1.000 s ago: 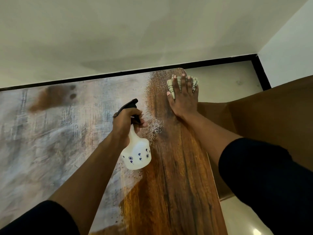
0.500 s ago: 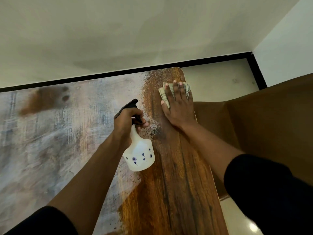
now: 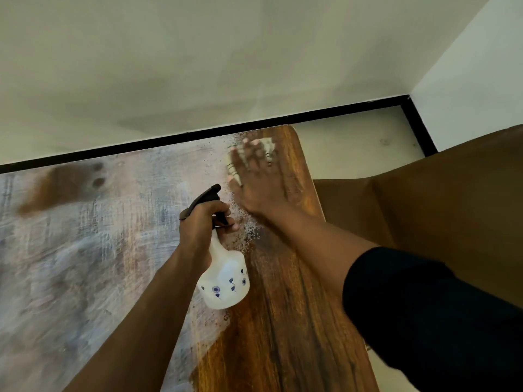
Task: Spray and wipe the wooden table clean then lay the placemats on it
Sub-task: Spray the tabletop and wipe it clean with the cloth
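Note:
The wooden table (image 3: 285,329) fills the lower view. Its right strip shows bare brown wood, while the left part carries a whitish smeared film (image 3: 85,250). My left hand (image 3: 202,224) grips the black trigger head of a white spray bottle (image 3: 225,281) with small blue flowers, held over the table's middle. My right hand (image 3: 259,176) lies flat, motion-blurred, pressing a pale striped cloth (image 3: 264,145) onto the far right part of the tabletop, at the film's edge. Most of the cloth is hidden under the fingers. No placemats are in view.
A brown chair or seat back (image 3: 424,210) stands right beside the table's right edge. A white wall with a black skirting strip (image 3: 198,134) runs just behind the table's far edge. Pale floor (image 3: 353,142) shows past the far right corner.
My right hand slid the cloth left along the far end, from the corner toward the film's edge. The left hand and bottle stayed almost still.

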